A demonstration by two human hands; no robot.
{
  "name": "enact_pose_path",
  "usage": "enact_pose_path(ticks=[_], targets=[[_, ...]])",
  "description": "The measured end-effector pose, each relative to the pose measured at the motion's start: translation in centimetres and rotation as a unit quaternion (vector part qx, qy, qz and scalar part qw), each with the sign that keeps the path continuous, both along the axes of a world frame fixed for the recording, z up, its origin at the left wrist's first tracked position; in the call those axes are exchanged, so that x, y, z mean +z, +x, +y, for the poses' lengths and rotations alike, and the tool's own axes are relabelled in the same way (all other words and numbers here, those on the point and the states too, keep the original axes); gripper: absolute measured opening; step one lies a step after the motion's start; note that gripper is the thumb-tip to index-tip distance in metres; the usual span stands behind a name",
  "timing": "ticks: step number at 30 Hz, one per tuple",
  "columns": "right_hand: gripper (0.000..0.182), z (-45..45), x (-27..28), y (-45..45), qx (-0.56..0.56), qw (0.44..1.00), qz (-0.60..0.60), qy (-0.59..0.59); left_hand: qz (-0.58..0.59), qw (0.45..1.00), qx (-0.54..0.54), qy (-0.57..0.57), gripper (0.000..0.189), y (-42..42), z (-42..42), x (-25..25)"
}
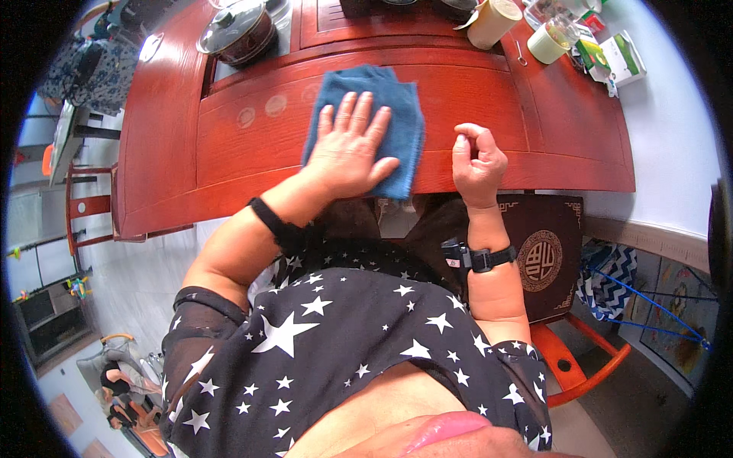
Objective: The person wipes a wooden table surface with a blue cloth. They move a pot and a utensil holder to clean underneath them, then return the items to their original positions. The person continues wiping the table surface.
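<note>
My left hand (349,146) lies palm down on a blue cloth (401,123), its fingers spread and the thumb out to the right. The cloth rests flat on the reddish-brown wooden table (458,91), and its lower end reaches the near edge. To the right of the cloth, my right hand (480,163) is held over the near part of the table. Its fingers are curled in towards the thumb, with nothing visible between them. Pale round marks (275,105) show on the wood left of the cloth.
A lidded pot (243,40) stands at the back left. At the back right are a paper roll (493,23), a light green cup (548,43) and several boxes (623,57) by the wall. A chair with a patterned dark cushion (541,252) is beside me; people (129,395) sit at lower left.
</note>
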State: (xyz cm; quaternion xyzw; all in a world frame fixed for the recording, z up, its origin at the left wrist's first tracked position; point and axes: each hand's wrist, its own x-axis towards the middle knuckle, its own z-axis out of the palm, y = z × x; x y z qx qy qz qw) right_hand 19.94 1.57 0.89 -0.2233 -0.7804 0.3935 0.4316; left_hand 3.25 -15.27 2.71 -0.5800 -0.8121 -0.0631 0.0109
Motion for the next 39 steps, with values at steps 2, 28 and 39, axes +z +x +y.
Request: enact_pose_path(ticks=[2, 28, 39], targets=[[0.011, -0.3, 0.3, -0.4, 0.012, 1.000, 0.013, -0.006, -0.011, 0.999, -0.027, 0.024, 0.079, 1.7, 2.5, -0.1], [0.079, -3.5, -1.6, -6.9, -0.072, 0.867, -0.424, 0.250, -0.029, 0.988, 0.026, 0.149, 0.046, 0.5, -7.5, -2.4], [0.080, 1.1, -0.9, -0.3, -0.102, 0.862, -0.447, 0.216, 0.002, 0.992, 0.019, 0.125, 0.049, 0.6, -7.9, -2.6]])
